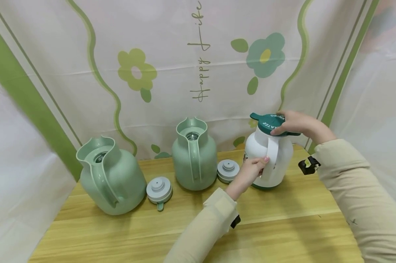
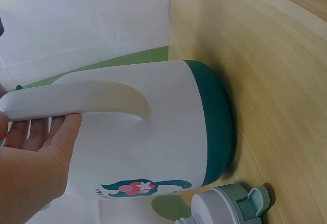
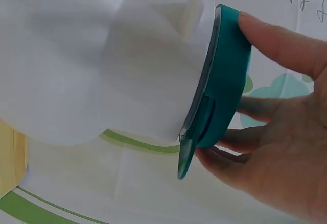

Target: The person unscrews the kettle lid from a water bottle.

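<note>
White jug (image 1: 266,160) upright near the table's (image 1: 283,226) far right corner; left hand (image 1: 250,171) curls round its handle (image 1: 272,155), right hand (image 1: 296,124) grips the teal lid (image 1: 266,122) on top.

Left grip (image 1: 250,172) has fingers curled; right grip (image 1: 294,124) has fingers spread, clasping.

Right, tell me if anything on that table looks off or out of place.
The left green jug leans over while the middle green jug stands upright. Both are open, their grey lids lying on the table. Nothing looks spilled or damaged.
</note>
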Demonstrator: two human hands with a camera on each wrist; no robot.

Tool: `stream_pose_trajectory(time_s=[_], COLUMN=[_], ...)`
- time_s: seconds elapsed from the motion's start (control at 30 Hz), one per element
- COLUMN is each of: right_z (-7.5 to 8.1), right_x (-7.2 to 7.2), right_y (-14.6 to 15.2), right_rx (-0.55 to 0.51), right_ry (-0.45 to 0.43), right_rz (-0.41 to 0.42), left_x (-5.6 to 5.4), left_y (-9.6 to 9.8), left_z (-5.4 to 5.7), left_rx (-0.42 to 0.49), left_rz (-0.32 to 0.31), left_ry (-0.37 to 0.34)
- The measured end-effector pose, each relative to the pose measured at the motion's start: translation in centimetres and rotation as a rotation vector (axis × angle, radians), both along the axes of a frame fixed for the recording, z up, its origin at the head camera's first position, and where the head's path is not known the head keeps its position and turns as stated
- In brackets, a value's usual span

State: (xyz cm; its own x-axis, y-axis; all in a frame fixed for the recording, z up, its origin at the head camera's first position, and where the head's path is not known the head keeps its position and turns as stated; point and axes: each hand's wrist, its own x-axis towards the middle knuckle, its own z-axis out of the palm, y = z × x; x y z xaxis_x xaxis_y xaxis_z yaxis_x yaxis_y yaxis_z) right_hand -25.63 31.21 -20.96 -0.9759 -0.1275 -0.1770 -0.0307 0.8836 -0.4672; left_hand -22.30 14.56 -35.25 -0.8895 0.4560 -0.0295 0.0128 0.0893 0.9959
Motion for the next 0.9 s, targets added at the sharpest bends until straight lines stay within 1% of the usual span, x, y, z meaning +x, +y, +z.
stream_pose_trajectory(time_s=[0.03, 0.1, 0.27, 0.33, 0.4, 0.47, 0.53, 0.7, 0.77, 0.83, 0.9], right_z=[-0.1, -0.3, -0.9, -1.2, -1.3, -1.3, -1.2, -0.8, -0.7, -0.7, -0.8], right_x=[0.0, -0.1, -0.1, -0.1, -0.2, -0.2, -0.2, -0.4, -0.5, -0.5, -0.4], right_y=[-0.1, -0.3, -1.4, -1.7, -1.8, -1.7, -1.5, -0.8, -0.7, -0.9, -1.3], right_rx=[0.000, 0.045, 0.227, 0.259, 0.272, 0.269, 0.247, 0.114, 0.089, 0.116, 0.167], right_ry=[0.001, 0.034, 0.155, 0.179, 0.195, 0.195, 0.181, 0.115, 0.091, 0.091, 0.107], right_rz=[0.003, -0.006, -0.112, -0.143, -0.149, -0.142, -0.112, 0.008, 0.034, 0.021, -0.017], left_x=[0.0, 0.0, 0.1, 0.1, 0.1, 0.1, 0.1, 0.1, 0.1, 0.1, 0.0], left_y=[0.0, -0.1, -0.2, -0.3, -0.2, -0.2, -0.2, -0.3, -0.3, -0.3, -0.4], left_z=[0.0, 0.0, 0.0, 0.1, 0.1, 0.1, 0.1, 0.1, 0.1, 0.1, 0.0], left_rx=[-0.003, -0.011, -0.010, -0.005, -0.003, -0.004, -0.008, -0.014, -0.016, -0.014, -0.007], left_rz=[0.000, 0.000, -0.019, -0.023, -0.027, -0.027, -0.025, -0.016, -0.016, -0.019, -0.023], left_ry=[0.002, 0.005, 0.010, 0.007, 0.006, 0.004, 0.007, 0.016, 0.018, 0.019, 0.018])
